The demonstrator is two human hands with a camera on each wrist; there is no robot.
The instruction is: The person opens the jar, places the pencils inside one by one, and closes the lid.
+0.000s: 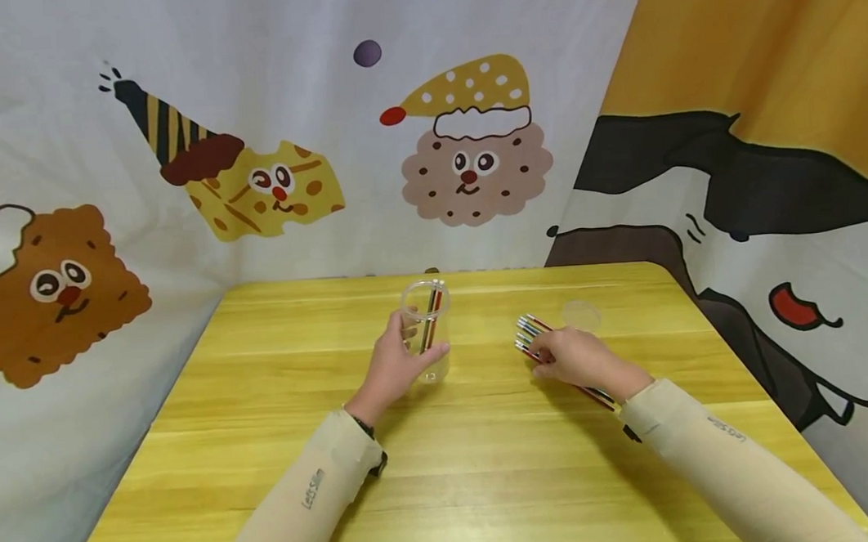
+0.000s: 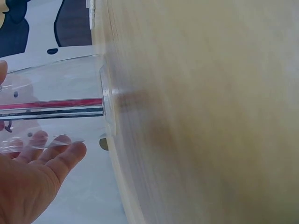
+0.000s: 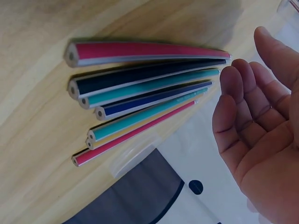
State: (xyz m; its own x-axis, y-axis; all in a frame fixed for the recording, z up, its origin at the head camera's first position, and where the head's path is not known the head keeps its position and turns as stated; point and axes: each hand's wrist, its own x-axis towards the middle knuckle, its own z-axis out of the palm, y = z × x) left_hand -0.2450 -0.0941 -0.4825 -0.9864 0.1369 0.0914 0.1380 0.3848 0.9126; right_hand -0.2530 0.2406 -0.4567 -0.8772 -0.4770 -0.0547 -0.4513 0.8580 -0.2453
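Observation:
My left hand holds a clear plastic cup upright on the table, thumb on the near side and fingers around the far side. Inside the cup lean a few pencils, red and dark ones showing in the left wrist view. Over a loose row of pencils on the table hovers my right hand. Its fingers are loosely bent near the pencils' far ends, the thumb apart, with nothing between them. These pencils are red, black, teal, blue and yellow, with flat, unsharpened near ends.
A round clear lid lies flat behind the right hand, beside the pencils. The wooden table ends at a back edge just behind the cup. A cartoon-printed curtain hangs behind it and along the sides.

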